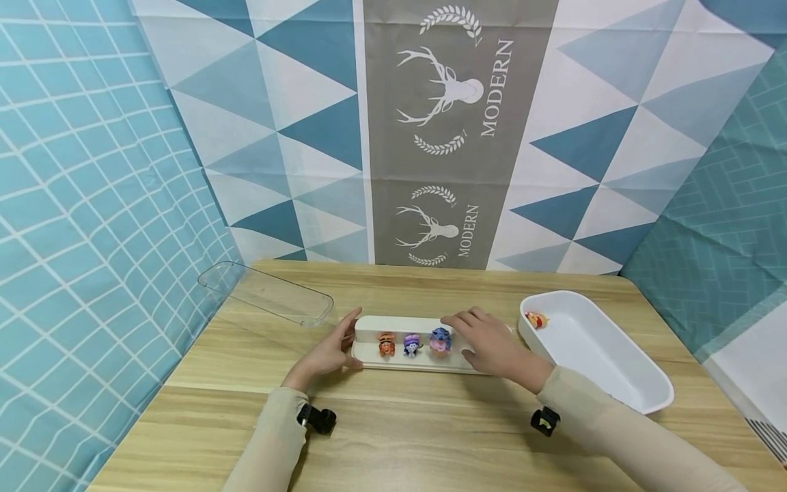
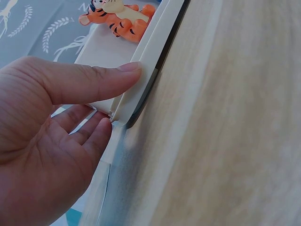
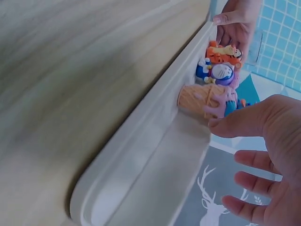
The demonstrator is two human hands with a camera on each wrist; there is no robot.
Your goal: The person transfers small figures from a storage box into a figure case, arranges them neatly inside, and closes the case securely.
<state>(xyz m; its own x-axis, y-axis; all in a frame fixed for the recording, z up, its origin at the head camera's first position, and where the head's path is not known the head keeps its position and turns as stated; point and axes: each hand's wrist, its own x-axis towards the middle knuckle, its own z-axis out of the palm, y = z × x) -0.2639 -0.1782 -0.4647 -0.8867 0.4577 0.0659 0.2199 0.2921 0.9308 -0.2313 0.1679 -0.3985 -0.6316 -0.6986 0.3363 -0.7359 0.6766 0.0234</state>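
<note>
A long white stepped display base sits on the table, its left end held by my left hand. In the left wrist view, the thumb presses the front rim while the fingers curl round the end. Three small figures stand in a row on the base: an orange tiger, a purple-and-white figure and a blue figure on a pink ice-cream cone. My right hand hovers beside the cone figure, fingers spread, its thumb tip close to the cone in the right wrist view.
On the left lies a clear plastic cover. To the right, a white tub holds a yellow-and-red bear figure in its far left corner. Patterned cloth hangs along the table's back edge.
</note>
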